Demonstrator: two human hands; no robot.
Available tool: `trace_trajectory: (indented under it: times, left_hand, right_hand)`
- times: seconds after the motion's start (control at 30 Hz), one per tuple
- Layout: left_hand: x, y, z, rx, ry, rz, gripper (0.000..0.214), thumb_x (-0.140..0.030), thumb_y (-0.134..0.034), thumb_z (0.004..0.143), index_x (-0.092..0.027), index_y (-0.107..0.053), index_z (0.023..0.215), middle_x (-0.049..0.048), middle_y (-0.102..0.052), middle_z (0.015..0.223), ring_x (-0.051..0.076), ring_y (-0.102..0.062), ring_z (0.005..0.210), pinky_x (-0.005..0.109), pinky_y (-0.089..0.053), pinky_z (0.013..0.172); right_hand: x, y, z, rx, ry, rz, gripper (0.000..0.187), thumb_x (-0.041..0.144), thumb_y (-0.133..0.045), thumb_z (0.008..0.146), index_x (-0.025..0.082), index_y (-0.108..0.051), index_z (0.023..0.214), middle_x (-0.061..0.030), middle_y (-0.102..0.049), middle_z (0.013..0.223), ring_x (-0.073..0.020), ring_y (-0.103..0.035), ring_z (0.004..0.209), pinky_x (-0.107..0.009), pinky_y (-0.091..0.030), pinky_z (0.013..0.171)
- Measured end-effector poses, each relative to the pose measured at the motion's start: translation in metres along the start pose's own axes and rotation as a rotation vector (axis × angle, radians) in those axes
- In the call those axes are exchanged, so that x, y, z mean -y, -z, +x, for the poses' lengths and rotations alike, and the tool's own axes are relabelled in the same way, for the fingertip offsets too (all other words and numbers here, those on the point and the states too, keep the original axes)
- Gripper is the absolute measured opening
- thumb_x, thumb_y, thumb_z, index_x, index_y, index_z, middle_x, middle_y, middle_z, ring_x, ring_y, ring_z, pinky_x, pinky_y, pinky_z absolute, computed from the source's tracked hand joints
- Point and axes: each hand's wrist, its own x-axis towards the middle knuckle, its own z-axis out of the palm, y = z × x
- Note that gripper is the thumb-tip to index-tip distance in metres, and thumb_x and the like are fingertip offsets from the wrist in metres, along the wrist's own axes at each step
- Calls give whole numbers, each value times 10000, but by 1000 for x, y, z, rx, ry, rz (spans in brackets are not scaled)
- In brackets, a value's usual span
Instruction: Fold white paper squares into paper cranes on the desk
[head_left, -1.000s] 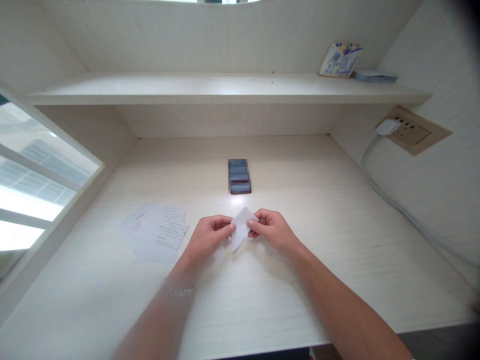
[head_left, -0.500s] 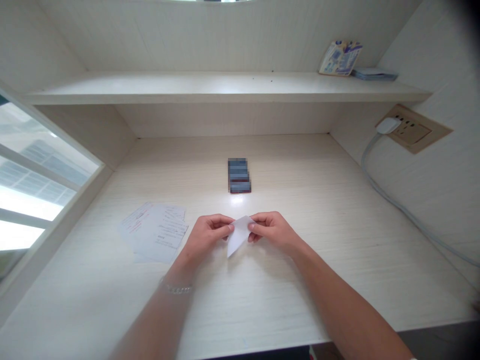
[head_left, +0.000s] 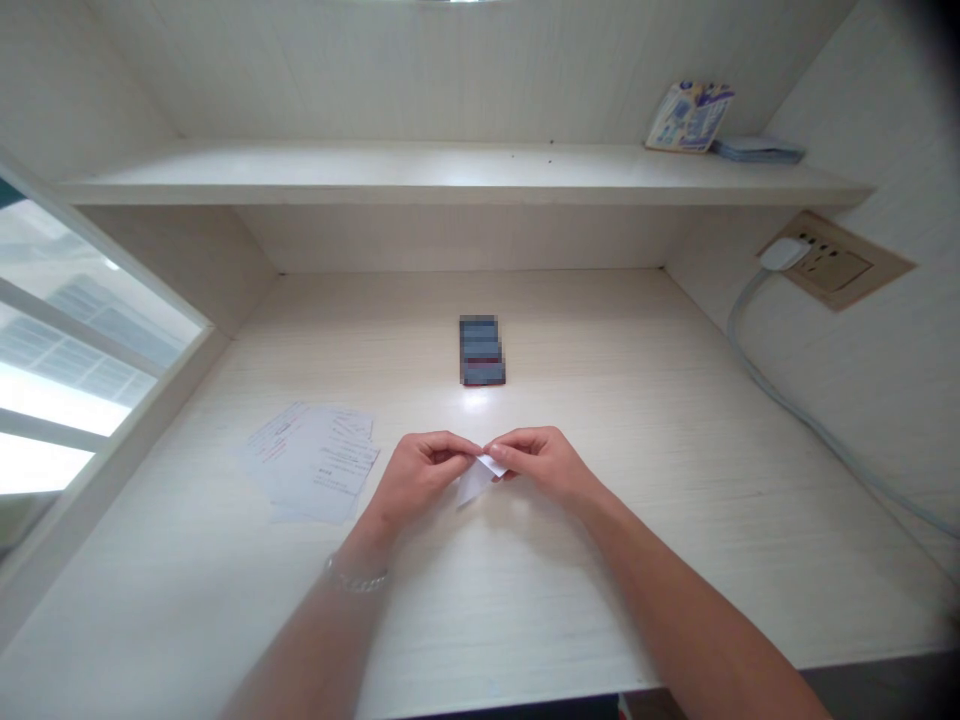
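Note:
A small white slip of paper [head_left: 475, 481] is pinched between both hands just above the pale desk [head_left: 525, 600], near its middle. My left hand [head_left: 416, 478] grips the slip's left side with fingers curled. Fingers of my right hand [head_left: 541, 464] are pressed on the slip's top right corner. The paper looks folded over and tilted flat, so only a narrow part shows. A thin bracelet circles my left wrist.
A dark phone-sized object [head_left: 481, 350] lies farther back on the desk. A pile of printed papers [head_left: 311, 476] lies to the left. Wall sockets with a white plug and cable [head_left: 780, 255] are at right. The shelf above carries a booklet [head_left: 690, 116].
The slip has been turned down and folded flatter between the fingers; less of it shows now. Both hands have closed in toward each other slightly.

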Motion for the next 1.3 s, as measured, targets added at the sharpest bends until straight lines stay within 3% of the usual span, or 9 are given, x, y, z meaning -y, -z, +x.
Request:
trace_trajectory:
  times: [0.23, 0.47, 0.87, 1.13, 1.3]
  left_hand:
    - [3, -3, 1, 15, 33, -118, 182, -247, -640, 718, -153, -656, 872, 66, -701, 797, 176, -644, 731, 267, -496, 653]
    - [3, -1, 3, 8, 24, -94, 155, -190, -568, 755, -165, -655, 881, 51, -681, 837, 151, -613, 739, 241, -473, 639]
    - [10, -8, 5, -51, 21, -104, 197, -297, -612, 742, -157, -637, 878, 63, -678, 821, 163, -619, 740, 265, -482, 655]
    - [9, -9, 4, -78, 38, -91, 207, -263, -571, 768, -187, -640, 948, 18, -641, 737, 117, -560, 638, 205, -422, 546]
    - [7, -8, 4, -71, 63, -223, 245, -268, -520, 810, -186, -614, 1020, 24, -638, 755, 124, -579, 666, 229, -444, 601]
  right_hand:
    - [-8, -4, 3, -27, -4, 6, 229, 329, -694, 671, 153, -695, 818, -37, -679, 738, -154, -626, 667, -289, -521, 612]
    - [-10, -5, 3, -72, -2, -2, 234, 318, -695, 669, 142, -687, 823, -41, -674, 726, -149, -625, 645, -290, -537, 586]
    - [-12, -13, 2, -139, -1, 6, 217, 307, -683, 681, 134, -679, 813, -23, -659, 702, -127, -623, 585, -287, -561, 585]
    - [-14, -15, 3, -156, 13, 21, 237, 336, -689, 675, 141, -682, 810, -29, -676, 714, -137, -634, 587, -295, -563, 588]
    - [-14, -15, 2, -163, 27, 21, 246, 341, -682, 686, 144, -685, 833, -47, -691, 752, -149, -641, 617, -296, -555, 587]
